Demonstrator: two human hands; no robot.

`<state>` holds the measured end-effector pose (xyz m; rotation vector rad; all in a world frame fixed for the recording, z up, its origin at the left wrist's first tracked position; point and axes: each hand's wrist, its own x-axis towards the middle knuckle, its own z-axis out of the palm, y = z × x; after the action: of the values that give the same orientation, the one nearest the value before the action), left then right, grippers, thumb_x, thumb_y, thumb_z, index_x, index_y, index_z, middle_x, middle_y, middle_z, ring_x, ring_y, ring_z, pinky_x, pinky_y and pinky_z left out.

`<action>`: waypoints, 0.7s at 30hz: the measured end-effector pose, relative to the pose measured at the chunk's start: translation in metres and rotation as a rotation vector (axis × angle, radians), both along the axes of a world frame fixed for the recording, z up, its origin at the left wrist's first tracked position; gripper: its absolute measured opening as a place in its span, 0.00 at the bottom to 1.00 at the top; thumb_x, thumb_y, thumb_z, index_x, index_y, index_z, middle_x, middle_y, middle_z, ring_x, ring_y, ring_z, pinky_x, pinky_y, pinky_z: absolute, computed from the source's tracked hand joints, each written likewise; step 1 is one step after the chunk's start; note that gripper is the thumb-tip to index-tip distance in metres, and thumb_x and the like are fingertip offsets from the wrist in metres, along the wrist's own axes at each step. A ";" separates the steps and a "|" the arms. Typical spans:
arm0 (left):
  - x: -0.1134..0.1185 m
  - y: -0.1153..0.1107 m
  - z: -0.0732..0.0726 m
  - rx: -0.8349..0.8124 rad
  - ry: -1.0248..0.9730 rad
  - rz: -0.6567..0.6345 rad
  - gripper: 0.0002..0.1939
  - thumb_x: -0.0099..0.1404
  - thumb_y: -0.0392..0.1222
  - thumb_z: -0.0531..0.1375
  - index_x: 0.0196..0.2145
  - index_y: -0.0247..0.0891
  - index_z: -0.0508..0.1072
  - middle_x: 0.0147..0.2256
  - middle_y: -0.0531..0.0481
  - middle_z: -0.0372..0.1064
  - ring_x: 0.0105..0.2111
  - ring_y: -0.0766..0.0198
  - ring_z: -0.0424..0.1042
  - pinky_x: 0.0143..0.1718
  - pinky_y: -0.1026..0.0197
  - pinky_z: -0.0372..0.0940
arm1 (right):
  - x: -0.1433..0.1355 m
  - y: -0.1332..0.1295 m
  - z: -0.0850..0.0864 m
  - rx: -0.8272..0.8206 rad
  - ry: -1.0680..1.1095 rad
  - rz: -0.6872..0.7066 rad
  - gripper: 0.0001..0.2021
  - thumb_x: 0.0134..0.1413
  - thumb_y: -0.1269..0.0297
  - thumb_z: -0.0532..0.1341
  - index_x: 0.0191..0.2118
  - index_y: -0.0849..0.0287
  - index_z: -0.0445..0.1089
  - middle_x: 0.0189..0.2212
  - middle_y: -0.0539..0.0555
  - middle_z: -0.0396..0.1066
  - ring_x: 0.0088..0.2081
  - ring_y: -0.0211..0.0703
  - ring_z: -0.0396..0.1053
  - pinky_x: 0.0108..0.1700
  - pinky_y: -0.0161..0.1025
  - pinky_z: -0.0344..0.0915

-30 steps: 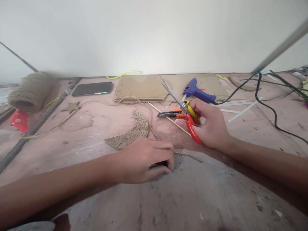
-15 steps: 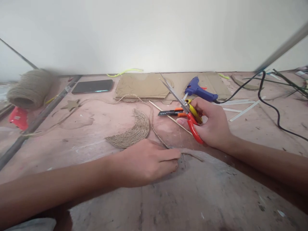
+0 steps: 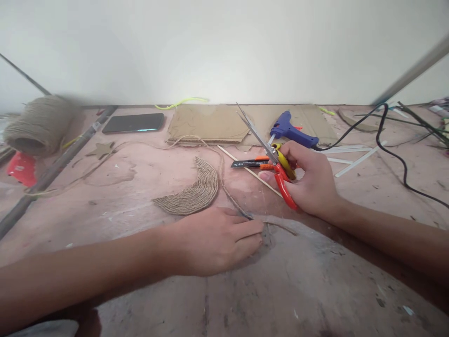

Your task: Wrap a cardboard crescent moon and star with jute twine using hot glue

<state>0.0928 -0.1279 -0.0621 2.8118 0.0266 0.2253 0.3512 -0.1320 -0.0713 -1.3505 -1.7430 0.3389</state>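
My left hand [image 3: 220, 241] is closed on the jute twine [image 3: 229, 199] near its loose end, low over the table. Its fingertips are partly hidden. Just beyond that hand lies a crescent [image 3: 196, 189] covered in rows of twine. My right hand [image 3: 308, 175] grips scissors [image 3: 280, 171] with red and yellow handles, their blades slightly parted and pointing up and to the left. Behind the scissors rests a black and orange utility knife [image 3: 249, 163], beside a thin wooden stick [image 3: 257, 177]. The twine runs back past a cardboard star [image 3: 101, 150] toward the twine spool [image 3: 37, 124].
A blue glue gun [image 3: 289, 131] with a black cord [image 3: 377, 135] lies on cardboard sheets [image 3: 210, 122] by the wall. White glue sticks [image 3: 361, 161] are at the right. A phone [image 3: 133, 123] sits at the back left, near a grey bar [image 3: 52, 171] and a red object [image 3: 23, 168].
Both hands keep almost the same place and hold. The scissor blades look slightly closer together. The view has shifted a little, moving the spool leftward in the picture.
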 end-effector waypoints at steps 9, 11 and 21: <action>-0.007 0.005 -0.003 -0.043 -0.020 0.095 0.15 0.88 0.43 0.49 0.43 0.40 0.70 0.43 0.49 0.79 0.35 0.63 0.76 0.35 0.58 0.70 | -0.001 0.000 0.001 0.025 0.000 -0.006 0.30 0.56 0.33 0.75 0.29 0.49 0.60 0.22 0.44 0.55 0.26 0.41 0.51 0.28 0.44 0.52; -0.003 0.002 0.000 0.023 0.004 0.076 0.14 0.87 0.44 0.53 0.41 0.39 0.71 0.42 0.48 0.79 0.33 0.60 0.75 0.31 0.54 0.67 | -0.001 0.000 0.001 0.028 0.001 -0.006 0.31 0.56 0.33 0.75 0.29 0.49 0.60 0.22 0.43 0.54 0.25 0.40 0.50 0.27 0.43 0.51; 0.015 -0.018 0.016 0.327 0.196 0.073 0.07 0.68 0.38 0.68 0.38 0.39 0.73 0.35 0.49 0.76 0.23 0.58 0.72 0.20 0.52 0.52 | -0.002 0.001 0.000 0.040 0.011 -0.011 0.31 0.56 0.32 0.74 0.29 0.50 0.60 0.22 0.43 0.55 0.25 0.40 0.52 0.27 0.43 0.52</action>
<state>0.1076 -0.1455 -0.0462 3.1518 0.1506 -0.0347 0.3492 -0.1309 -0.0713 -1.3269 -1.7245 0.3036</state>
